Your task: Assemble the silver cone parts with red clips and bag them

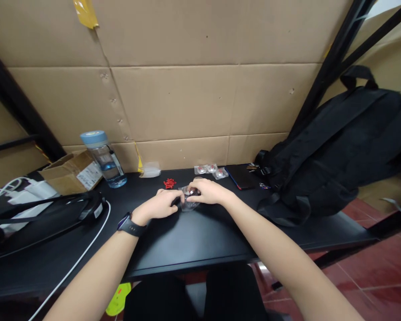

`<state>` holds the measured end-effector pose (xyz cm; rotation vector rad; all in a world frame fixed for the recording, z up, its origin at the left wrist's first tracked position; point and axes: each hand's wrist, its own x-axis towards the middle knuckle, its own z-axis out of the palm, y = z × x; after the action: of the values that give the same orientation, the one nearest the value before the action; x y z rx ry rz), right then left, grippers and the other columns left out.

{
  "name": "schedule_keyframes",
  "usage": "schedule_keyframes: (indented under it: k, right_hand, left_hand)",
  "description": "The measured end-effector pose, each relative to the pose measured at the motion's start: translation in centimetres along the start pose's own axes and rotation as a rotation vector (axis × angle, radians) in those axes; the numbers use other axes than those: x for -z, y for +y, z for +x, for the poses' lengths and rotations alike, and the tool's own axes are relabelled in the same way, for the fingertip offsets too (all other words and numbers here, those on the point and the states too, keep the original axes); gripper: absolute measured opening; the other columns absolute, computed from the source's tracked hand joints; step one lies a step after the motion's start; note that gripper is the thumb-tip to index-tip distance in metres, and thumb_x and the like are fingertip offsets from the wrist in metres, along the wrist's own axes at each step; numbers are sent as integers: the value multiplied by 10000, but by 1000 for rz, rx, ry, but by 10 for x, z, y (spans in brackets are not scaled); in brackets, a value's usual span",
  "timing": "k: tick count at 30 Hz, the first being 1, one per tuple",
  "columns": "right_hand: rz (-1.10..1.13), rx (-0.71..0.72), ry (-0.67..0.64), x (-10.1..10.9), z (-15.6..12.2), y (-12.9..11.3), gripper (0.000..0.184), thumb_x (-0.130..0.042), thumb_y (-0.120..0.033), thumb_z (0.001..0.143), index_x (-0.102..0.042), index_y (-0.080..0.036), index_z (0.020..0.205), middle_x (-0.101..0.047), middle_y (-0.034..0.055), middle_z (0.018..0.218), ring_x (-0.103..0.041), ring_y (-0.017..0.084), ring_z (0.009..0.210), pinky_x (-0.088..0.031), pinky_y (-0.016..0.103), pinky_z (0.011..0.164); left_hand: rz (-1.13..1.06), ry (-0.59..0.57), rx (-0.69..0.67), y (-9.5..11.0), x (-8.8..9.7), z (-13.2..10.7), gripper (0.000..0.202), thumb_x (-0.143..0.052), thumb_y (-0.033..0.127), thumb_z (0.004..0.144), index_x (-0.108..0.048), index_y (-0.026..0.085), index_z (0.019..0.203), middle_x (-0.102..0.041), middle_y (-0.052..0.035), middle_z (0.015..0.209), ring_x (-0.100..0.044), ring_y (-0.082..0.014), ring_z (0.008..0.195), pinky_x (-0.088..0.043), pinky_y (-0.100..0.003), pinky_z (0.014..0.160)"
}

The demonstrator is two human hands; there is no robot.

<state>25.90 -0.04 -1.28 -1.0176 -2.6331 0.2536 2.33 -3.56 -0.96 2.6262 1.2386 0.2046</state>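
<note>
A small clear plastic packet (188,206) lies on the black tabletop between my two hands, with something round and shiny partly visible at it. My left hand (161,204), wearing a dark watch on its wrist, has its curled fingertips at the packet's left edge. From the right, my right hand (210,191) curves over the packet, thumb and fingers closed on its upper right side. The fingers hide part of the contents. Just behind my left hand is a little heap of red pieces (169,183). Farther back lie several similar clear packets (206,169) with round items inside.
At the left stand a water bottle (107,162), a cardboard box (71,171) and a black bag (53,218) with white chargers. A white cable (87,249) crosses the table. A black backpack (334,151) and a dark flat case (242,176) sit right. Cardboard (173,102) backs the table.
</note>
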Motion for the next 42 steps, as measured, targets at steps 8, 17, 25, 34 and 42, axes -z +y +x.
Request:
schedule_keyframes:
  k: [8,17,25,34,42]
  right_hand:
    - [46,21,3,-1,0,21,222,-768,-100,787,-705,-201,974,-660,41,1052,-621,175,958,-433,265,838]
    - [280,90,24,-1,3,35,115,-727,-207,852,-702,-153,753,-696,57,969,-638,171,905,-452,280,861]
    - [131,-16,190,-7,5,20,91,-728,-216,827,-710,-167,902,-697,36,909,-616,158,836,-430,254,770]
    - [102,-8,36,-13,5,9,332,-692,-227,900,-648,-232,1228,-739,83,1105,-658,229,1091,-438,345,934]
    - [395,-42,22,-7,2,23,463,-647,-301,928,-532,-198,1365,-757,82,1052,-718,203,960,-497,332,906]
  left_hand:
    - [-12,210,99,-3,-18,13,266,-659,320,840,-621,269,1099,-650,-35,1185,-577,-258,1180,-352,-408,994]
    - [-85,222,165,-7,-16,18,188,-567,346,898,-716,246,843,-722,-18,1082,-611,-241,1118,-381,-389,976]
    - [41,292,331,-6,-23,22,393,-591,514,880,-661,206,646,-712,-56,863,-621,-283,988,-360,-445,909]
    - [-54,300,171,-3,-19,16,247,-591,476,894,-636,254,992,-702,-37,1100,-590,-262,1114,-363,-406,951]
    - [-145,290,212,-8,-20,18,331,-551,276,920,-489,289,1245,-777,14,1018,-685,-225,1056,-346,-396,958]
